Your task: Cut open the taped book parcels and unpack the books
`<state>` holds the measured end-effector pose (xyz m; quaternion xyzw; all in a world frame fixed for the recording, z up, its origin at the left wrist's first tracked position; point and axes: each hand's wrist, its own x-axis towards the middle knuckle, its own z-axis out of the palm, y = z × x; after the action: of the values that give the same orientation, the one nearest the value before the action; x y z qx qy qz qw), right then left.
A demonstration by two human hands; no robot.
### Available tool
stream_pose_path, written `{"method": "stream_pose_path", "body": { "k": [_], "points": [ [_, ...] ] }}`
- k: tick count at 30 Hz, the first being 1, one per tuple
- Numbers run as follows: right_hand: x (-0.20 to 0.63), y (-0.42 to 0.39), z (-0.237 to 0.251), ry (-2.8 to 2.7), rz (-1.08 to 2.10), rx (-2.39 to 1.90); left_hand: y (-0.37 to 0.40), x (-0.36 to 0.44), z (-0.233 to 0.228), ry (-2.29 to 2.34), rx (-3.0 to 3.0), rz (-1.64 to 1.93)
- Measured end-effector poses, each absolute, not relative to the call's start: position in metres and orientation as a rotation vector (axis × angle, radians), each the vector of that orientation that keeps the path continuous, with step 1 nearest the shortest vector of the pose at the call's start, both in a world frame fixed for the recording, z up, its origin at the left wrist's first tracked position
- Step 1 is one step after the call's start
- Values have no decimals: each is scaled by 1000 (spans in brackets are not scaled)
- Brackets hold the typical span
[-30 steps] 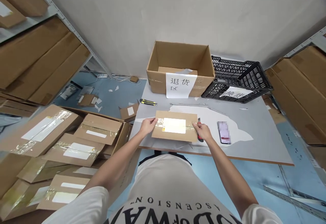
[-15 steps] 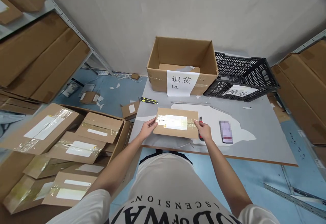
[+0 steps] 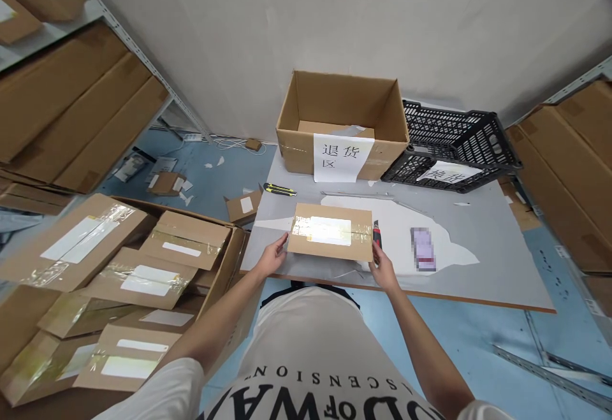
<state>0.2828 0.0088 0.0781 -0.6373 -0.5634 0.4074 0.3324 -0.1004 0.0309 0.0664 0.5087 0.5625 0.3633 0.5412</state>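
Head view shows a flat, oblong cardboard parcel point(image 3: 329, 232) with glossy tape point(image 3: 300, 226), lying over a ragged-edged white patch point(image 3: 401, 248) on the smooth grey tabletop point(image 3: 497, 267). Left hand point(image 3: 274, 257) and right hand point(image 3: 382, 269), fingers loosely curved, sit at its short ends; whether either grips it, I cannot tell. A red-and-black box cutter point(image 3: 377, 236) lies just beside.

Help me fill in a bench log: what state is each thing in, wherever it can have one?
Parcel in front of the person: taped shut, label up
Large carton: open-topped, something inside
Black crate: open-topped
Phone: screen up, display blurred out
Yellow-and-black knife: lying flat, blade unclear
Red-handled knife: lying down, partly hidden, blade unclear
Box at left: open, heaped with taped parcels
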Motion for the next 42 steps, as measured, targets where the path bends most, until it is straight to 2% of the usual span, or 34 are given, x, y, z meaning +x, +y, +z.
{"method": "stream_pose_path", "body": {
  "k": [13,24,28,33,42],
  "points": [
    [260,3,76,-1481,1134,-1617,19,-85,68,1361,1420,820],
    [265,31,117,-1533,1066,-1710,51,-87,123,1608,1625,724],
    [269,50,134,-1588,947,-1853,72,-81,135,1653,1545,754],
    [272,71,140,-1634,839,-2035,89,-74,126,1623,1366,759],
    [271,92,121,-1606,909,-2150,86,-76,102,1364,1174,785]
  ]
}}
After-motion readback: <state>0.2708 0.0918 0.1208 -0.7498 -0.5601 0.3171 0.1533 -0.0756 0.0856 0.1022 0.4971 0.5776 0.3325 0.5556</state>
